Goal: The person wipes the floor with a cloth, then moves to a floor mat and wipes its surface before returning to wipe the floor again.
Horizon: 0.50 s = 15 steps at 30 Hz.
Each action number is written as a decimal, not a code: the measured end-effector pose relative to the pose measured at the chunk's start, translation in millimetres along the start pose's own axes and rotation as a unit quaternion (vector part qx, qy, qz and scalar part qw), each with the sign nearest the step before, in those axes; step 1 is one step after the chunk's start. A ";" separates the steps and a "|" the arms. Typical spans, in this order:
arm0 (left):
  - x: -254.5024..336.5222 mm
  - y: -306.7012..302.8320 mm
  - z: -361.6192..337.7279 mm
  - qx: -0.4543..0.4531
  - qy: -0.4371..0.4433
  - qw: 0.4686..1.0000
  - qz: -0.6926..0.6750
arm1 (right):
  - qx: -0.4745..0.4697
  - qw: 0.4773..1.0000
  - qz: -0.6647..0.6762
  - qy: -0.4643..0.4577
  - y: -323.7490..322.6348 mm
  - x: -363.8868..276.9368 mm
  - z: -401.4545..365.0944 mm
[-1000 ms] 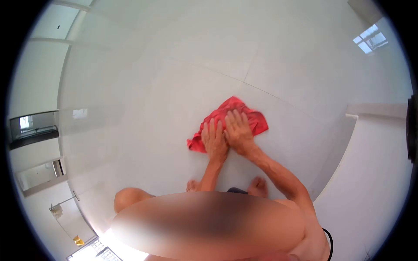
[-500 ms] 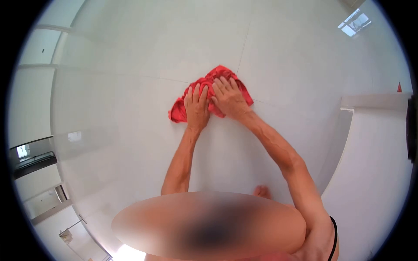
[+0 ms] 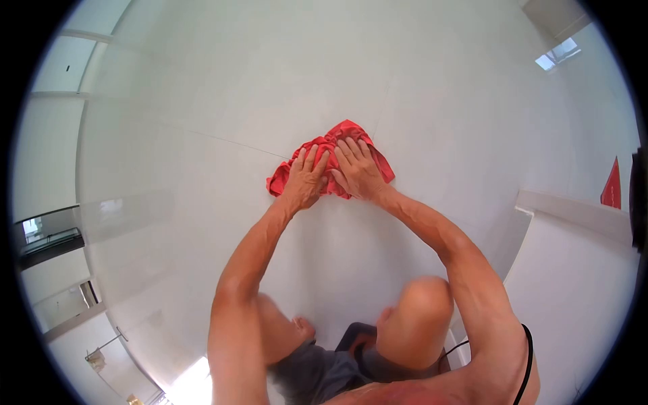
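Note:
A crumpled red cloth lies bunched on the pale, glossy floor. Flat on its left part rests my left hand, fingers stretched forward and slightly apart. My right hand presses on the right part, fingers extended and thumb out to the side. Both palms push down on the fabric rather than wrap around it. Folds of the cloth stick out beyond the fingertips and at both sides; what is under the palms is hidden.
My bare knees and feet are close behind the hands. To the right stands a white wall or ledge, with a red pointed object beyond it. White cabinet-like panels and a dark recess line the left side.
Both hands and the cloth sit slightly lower in the view, still in contact. The left elbow is bent further outward. My knees and shorts now show.

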<state>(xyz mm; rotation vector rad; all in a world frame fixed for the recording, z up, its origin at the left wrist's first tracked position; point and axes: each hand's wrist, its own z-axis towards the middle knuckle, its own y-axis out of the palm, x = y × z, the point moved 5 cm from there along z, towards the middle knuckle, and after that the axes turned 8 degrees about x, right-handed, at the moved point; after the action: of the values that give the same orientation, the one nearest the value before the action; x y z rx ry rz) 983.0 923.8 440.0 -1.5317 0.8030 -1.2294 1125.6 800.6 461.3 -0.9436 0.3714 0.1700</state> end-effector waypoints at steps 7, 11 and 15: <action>28.0 -25.7 10.1 -0.139 0.006 0.989 0.047 | -0.032 0.999 -0.003 -0.010 -3.1 -5.8 8.5; 17.3 -23.8 -17.7 0.030 0.003 0.996 -0.081 | -0.041 0.999 -0.002 0.015 0.6 -4.9 4.3; 23.4 -0.9 -25.5 0.122 -0.069 0.985 -0.100 | -0.038 0.999 -0.010 0.034 -1.3 -3.0 5.3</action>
<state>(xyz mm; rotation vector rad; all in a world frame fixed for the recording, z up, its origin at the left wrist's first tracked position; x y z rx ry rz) 964.8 895.6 448.5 -1.5025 0.3996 -1.2979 1124.5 804.2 466.3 -1.0295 0.4209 0.1346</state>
